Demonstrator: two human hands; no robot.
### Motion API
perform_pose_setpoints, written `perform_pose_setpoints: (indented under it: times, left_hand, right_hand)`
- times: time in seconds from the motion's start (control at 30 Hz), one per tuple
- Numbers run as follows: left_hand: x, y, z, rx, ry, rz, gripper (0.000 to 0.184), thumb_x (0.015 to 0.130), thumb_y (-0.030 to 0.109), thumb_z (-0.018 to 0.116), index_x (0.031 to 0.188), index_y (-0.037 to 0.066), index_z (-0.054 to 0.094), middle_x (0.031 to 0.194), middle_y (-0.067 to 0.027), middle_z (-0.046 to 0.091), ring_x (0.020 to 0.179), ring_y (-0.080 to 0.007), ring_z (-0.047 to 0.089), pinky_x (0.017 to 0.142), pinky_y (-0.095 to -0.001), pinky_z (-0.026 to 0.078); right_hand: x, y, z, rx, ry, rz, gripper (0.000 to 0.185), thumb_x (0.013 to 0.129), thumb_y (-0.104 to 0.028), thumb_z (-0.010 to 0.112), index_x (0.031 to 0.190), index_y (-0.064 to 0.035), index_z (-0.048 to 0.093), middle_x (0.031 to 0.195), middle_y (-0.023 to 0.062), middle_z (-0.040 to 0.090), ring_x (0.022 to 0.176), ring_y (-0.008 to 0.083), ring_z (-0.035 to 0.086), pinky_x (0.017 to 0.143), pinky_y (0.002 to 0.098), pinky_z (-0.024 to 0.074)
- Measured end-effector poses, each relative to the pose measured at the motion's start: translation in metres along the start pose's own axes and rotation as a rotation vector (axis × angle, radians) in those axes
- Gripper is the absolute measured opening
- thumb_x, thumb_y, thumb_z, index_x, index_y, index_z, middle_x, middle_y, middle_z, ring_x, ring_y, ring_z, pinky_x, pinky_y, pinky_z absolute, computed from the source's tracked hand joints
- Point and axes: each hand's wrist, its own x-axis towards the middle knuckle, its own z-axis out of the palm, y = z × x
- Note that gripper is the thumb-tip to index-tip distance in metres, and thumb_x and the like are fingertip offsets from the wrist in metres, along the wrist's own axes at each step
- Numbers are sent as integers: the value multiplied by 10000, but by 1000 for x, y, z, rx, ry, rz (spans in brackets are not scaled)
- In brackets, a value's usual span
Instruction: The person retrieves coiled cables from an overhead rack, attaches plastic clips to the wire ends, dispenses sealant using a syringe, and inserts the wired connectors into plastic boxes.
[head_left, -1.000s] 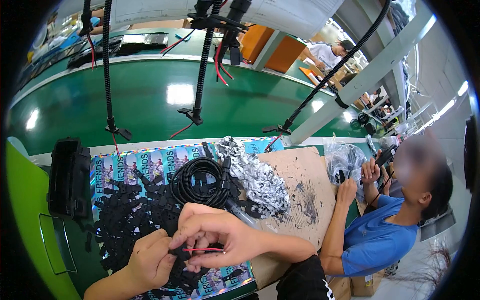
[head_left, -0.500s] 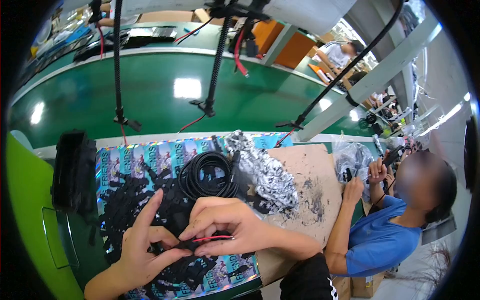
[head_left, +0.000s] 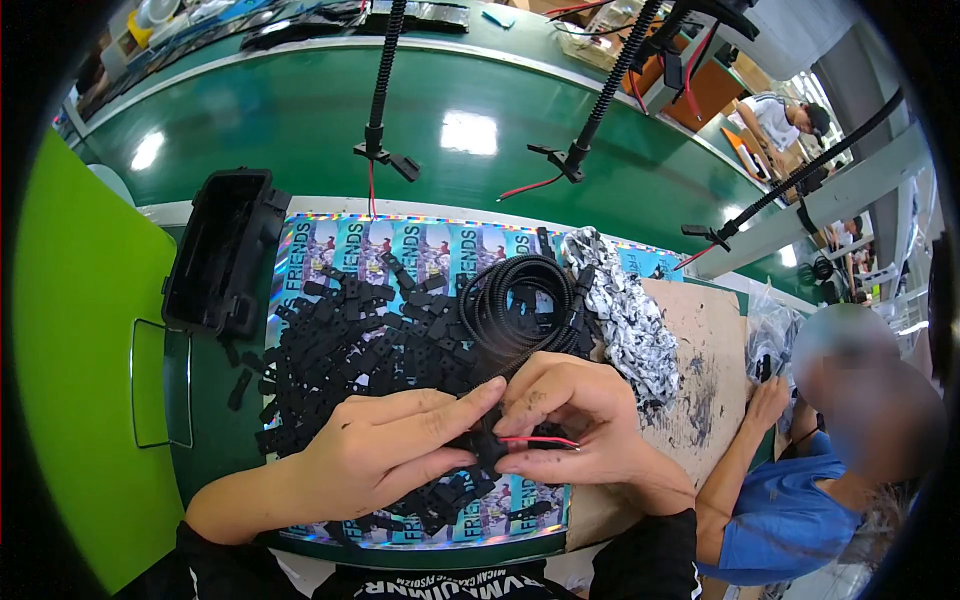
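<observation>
My left hand (head_left: 385, 445) and my right hand (head_left: 590, 420) meet at the front of the work surface, both closed on one small black plastic piece (head_left: 487, 446). A red wire (head_left: 540, 439) with a bare-looking tip sticks out of it toward my right palm. Fingers cover most of the piece, so its exact shape is hidden. Just beyond my hands lies a coil of black corrugated tubing (head_left: 478, 312); whether it joins the held piece I cannot tell. Many loose black plastic clips (head_left: 335, 350) are spread to the left and beneath my hands.
A black bin (head_left: 185, 290) stands back left, near a green panel (head_left: 80, 330). Crumpled silver foil (head_left: 635, 335) and stained cardboard (head_left: 710, 360) lie to the right. A co-worker in a blue shirt (head_left: 785, 520) sits beside them. Black tubes with red wires (head_left: 378, 95) hang overhead.
My left hand's raised index finger has come down onto the black piece, and the fingers have closed in. The view has shifted, so the scene sits further right. The co-worker's raised hand has lowered.
</observation>
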Motion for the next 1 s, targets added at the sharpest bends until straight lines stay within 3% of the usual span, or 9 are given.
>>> perform_pose_setpoints:
  times: [0.2,0.3,0.5,0.53,0.63,0.73,0.77,0.9,1.0]
  left_hand:
    - [-5,2,0,-13,-6,-26,592,729,73,763,1284,6,571,800,-127,674,683,-227,679,616,-296,535]
    - [-7,-1,2,-36,-8,-2,570,763,50,742,1296,-14,550,884,-152,683,732,-248,687,640,-311,544]
    - [-7,-1,3,22,0,12,554,757,30,741,1272,-48,551,890,-159,680,738,-259,678,644,-319,542]
    - [-7,-1,4,34,-6,11,552,753,27,743,1266,-52,553,883,-157,679,734,-258,676,642,-318,541]
    - [-7,-2,3,27,3,-51,517,775,-12,714,1264,-47,549,856,-128,670,672,-197,657,618,-291,530]
    - [-9,-4,6,-72,48,-153,481,802,-59,667,1267,-9,557,851,-102,665,641,-144,643,602,-258,516]
    - [-9,-4,5,-73,56,-168,481,804,-60,664,1269,-3,557,855,-104,665,639,-144,642,601,-257,515]
    - [-10,-6,3,-91,58,-269,469,817,-70,623,1274,2,549,836,-111,664,614,-141,627,590,-256,506]
    - [-4,-2,3,-92,67,-349,479,791,-123,513,1260,-32,532,714,-91,614,573,-118,590,589,-263,511]
  right_hand:
    - [0,-3,-1,-57,-18,22,281,697,69,790,943,41,658,954,149,587,795,161,605,669,252,515]
    - [-3,2,2,4,56,51,238,722,-24,802,907,-15,653,862,88,653,780,173,620,627,260,510]
    - [1,1,-4,37,-25,49,273,732,38,767,967,-2,633,954,101,615,816,147,616,671,243,523]
    - [3,-2,-11,-15,-91,76,326,685,64,801,974,49,652,1012,165,590,820,177,633,711,258,539]
    - [7,-26,-35,-173,-108,137,378,708,37,795,1052,59,641,1062,168,586,886,201,658,740,270,549]
    - [-8,-44,-67,-782,-35,39,326,658,-19,802,952,-12,662,989,111,631,867,249,651,751,343,519]
    - [-21,-35,-71,-815,79,60,300,649,-50,791,920,-46,662,931,90,640,889,280,629,767,372,496]
    - [-71,-33,-61,-988,9,483,314,732,-86,738,1025,-44,632,991,127,588,993,332,568,871,384,464]
    - [-111,-15,-35,-898,63,581,608,667,-68,789,1235,-77,572,1220,155,504,1162,328,496,979,386,429]
